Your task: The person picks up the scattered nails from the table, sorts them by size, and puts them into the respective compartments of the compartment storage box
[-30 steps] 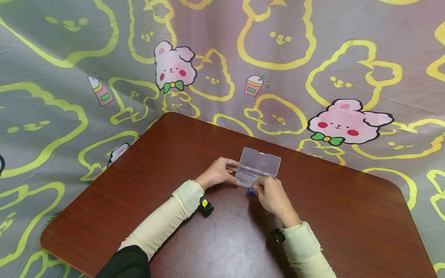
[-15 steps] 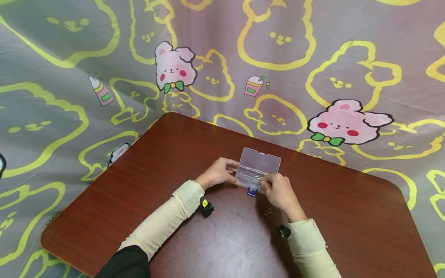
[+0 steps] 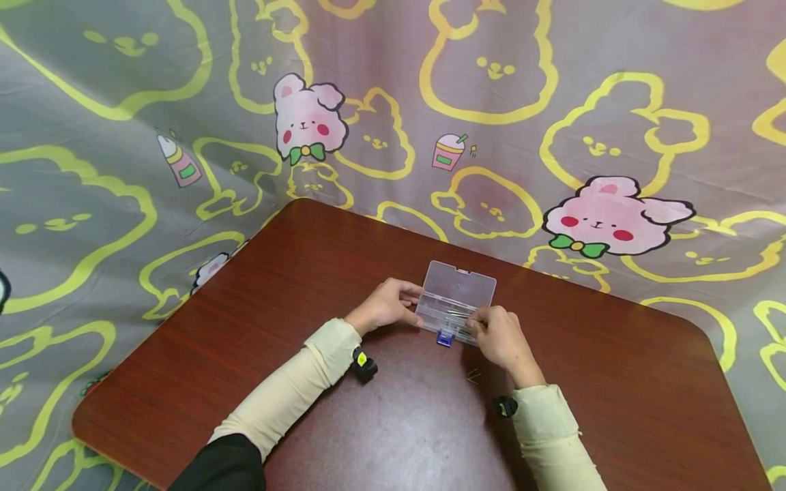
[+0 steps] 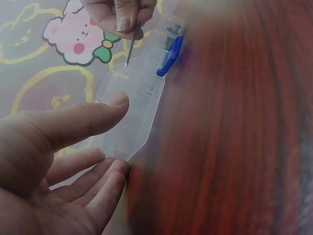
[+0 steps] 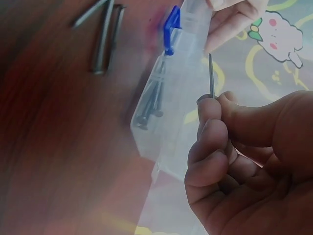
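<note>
A clear plastic box (image 3: 434, 314) with its lid (image 3: 460, 283) raised lies on the table, a blue latch (image 3: 445, 339) at its front edge. My left hand (image 3: 387, 304) grips the box's left end, thumb at the front and fingers toward the back. My right hand (image 3: 500, 337) is over the right end, thumb and forefinger pinching a thin nail (image 5: 212, 76) whose point sticks out past the fingertips. Several nails (image 5: 154, 100) lie in the near compartment beneath this hand. In the left wrist view the held nail (image 4: 131, 51) slants down over the box.
A few loose nails (image 3: 473, 376) lie on the brown wooden table (image 3: 307, 273), in front of the box and left of the right wrist. Behind the table hangs a grey curtain (image 3: 393, 61) with cartoon animals.
My right hand has shifted rightward from the blue latch to the box's right end, uncovering the latch and the compartments. The latch now hangs lower at the front. My left hand stays put.
</note>
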`<state>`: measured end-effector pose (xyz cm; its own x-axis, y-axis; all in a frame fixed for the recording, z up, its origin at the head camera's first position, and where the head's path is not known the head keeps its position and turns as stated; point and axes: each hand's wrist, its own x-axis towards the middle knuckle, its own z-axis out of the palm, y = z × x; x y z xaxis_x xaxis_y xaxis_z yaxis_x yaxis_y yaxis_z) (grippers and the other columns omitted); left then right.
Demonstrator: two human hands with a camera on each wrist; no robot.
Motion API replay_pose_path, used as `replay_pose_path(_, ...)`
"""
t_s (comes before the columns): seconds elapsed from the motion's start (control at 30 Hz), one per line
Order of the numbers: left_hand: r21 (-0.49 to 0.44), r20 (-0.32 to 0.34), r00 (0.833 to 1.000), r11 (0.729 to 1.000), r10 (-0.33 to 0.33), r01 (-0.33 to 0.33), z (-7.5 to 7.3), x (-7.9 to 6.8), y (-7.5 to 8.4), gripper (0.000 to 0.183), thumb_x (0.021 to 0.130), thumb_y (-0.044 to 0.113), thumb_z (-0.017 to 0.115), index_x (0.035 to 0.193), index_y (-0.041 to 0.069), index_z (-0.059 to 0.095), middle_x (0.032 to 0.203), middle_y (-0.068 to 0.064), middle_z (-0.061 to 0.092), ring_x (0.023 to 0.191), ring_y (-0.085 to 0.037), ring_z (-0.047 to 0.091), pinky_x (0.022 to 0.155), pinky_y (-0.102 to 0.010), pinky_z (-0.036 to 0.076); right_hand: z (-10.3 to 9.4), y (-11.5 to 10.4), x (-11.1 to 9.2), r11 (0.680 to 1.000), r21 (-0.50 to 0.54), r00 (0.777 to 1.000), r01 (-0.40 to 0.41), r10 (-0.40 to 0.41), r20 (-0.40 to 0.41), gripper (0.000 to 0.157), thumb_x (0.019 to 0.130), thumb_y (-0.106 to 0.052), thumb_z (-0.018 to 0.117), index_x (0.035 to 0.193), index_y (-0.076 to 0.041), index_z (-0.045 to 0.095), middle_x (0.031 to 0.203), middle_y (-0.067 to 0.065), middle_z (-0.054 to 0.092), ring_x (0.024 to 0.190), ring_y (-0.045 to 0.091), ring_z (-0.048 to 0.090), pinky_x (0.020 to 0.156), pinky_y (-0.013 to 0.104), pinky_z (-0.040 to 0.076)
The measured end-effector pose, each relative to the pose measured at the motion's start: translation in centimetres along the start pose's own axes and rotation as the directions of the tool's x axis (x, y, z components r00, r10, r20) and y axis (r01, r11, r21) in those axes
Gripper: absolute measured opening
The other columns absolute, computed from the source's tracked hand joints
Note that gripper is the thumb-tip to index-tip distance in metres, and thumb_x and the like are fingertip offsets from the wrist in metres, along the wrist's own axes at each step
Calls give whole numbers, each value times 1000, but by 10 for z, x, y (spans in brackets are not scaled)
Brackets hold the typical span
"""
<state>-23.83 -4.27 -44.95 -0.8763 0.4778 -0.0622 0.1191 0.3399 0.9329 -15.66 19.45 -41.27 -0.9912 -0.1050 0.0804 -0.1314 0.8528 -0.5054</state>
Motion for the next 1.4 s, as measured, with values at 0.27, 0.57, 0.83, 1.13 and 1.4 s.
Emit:
replay_pose_path(0.27,11,-1,1000,1000,-7,7,0,0,-1,69,69,3,92,132,0,64,122,-13,68,111,-26,64,92,-32,53,0,4,0,1000,-7,1000,-23,23,6,20,94,-2,64,76,-9,69,64,-2,51,64,19,49,56,32,40)
replay_pose_path(0.57,10,0,1000,1000,-4,4,0,0,-1,69,69,4,92,132,1,64,123,-12,68,112,-25,64,92,-31,53,-1,6,1,999,-31,999,-35,35,-8,24,94,-1,63,71,-10,67,64,-2,53,63,19,49,55,32,38)
replay_pose_path(0.83,0,0,1000,1000,-1,1,0,0,-2,69,69,3,92,131,1,65,124,-11,67,112,-25,63,93,-31,53,-1,4,0,998,-48,999,-49,50,15,15,92,-2,65,83,-6,77,78,3,64,70,23,53,59,34,43)
replay_pose_path(1.13,5,4,1000,1000,-11,11,0,-1,1,69,69,3,92,132,0,64,124,-13,68,113,-26,63,93,-32,53,0,3,1,996,-51,997,-69,71,32,13,92,-3,67,84,-6,77,79,3,68,70,22,54,59,34,45)
replay_pose_path(1.4,19,-2,1000,1000,-11,11,0,-1,2,68,70,1,91,132,-1,64,125,-13,67,112,-25,63,92,-30,53,-4,4,0,999,-38,999,-37,38,18,13,92,-2,67,85,-6,78,74,1,63,68,21,52,58,34,43)
